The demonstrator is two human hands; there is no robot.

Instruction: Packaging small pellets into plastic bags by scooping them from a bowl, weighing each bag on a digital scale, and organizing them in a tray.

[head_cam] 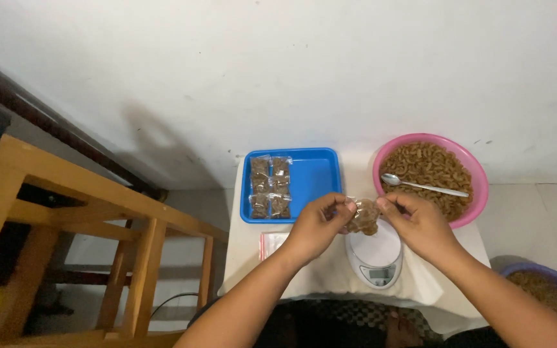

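Two hands: both meet over the small white table [304,274], pinching one small clear plastic bag of brown curled snacks [363,217] between them
Bag position: held in the air just above the round white digital kitchen scale [376,256], not resting on its platform as far as the view shows
Bag axis: the mouth runs left to right between the two hands, and the filled body hangs down toward the scale
Left hand [317,227]: fingers curled, thumb and forefinger closed on the bag's left upper edge
Right hand [418,222]: thumb and forefinger closed on the bag's right upper edge, the other fingers folded under
Nearer hand: neither, since the bag sits midway and each hand touches its own end of the top edge
Pink bowl: a round pink plastic bowl [475,169] heaped with the same brown snacks stands just beyond the right hand, with a metal spoon [423,186] lying across the heap
Blue tray: a shallow blue rectangular plastic tray [320,174] lies beyond the left hand, with filled clear packets [270,187] laid in two columns along its left side
Spare bags: a flat stack of empty clear bags with red strips [271,242] lies on the table just left of the left wrist
Purple tub: a purple-rimmed tub of snacks [549,290] sits low at the right edge, well apart from the scale
Wooden frame: a bare wooden frame [98,206] stands on the left
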